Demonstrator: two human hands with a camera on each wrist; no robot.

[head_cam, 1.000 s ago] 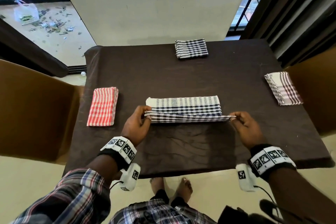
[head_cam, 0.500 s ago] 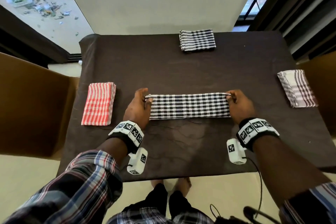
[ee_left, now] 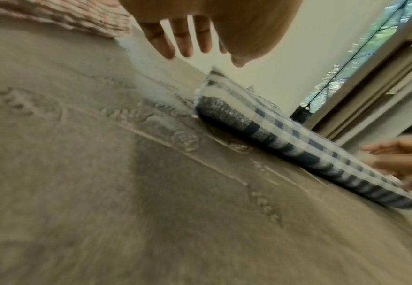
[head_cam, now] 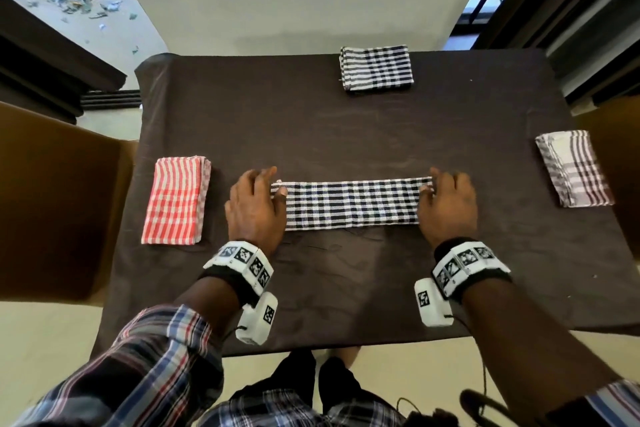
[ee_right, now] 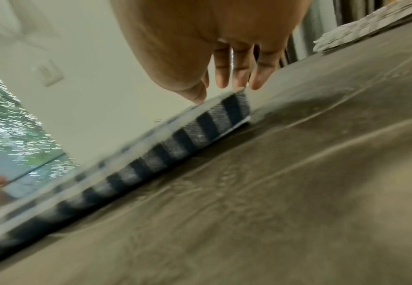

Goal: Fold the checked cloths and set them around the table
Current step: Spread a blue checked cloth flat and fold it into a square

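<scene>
A black-and-white checked cloth [head_cam: 351,203], folded into a long narrow strip, lies flat across the near middle of the brown-covered table [head_cam: 311,128]. My left hand [head_cam: 273,184] sits at its left end, fingers straight, thumb just over the corner [ee_left: 214,77]. At the right end my right hand [head_cam: 433,185] rests with straight fingers, its thumb touching the cloth's edge [ee_right: 234,108]. Neither hand pinches the cloth. Three folded cloths lie at the table's sides: red checked [head_cam: 176,199] at the left, black checked [head_cam: 376,68] at the far edge, purple-striped [head_cam: 573,168] at the right.
A brown chair [head_cam: 59,201] stands against the table's left side and another [head_cam: 620,163] against the right. Bare tablecloth lies between the strip and the near edge. Beyond the table is a pale floor with a window frame at the far right.
Both hands carried the near edge of the cloth up and over away from me, halving its depth. The pinches have opened and the hands now lie flat at the ends.
</scene>
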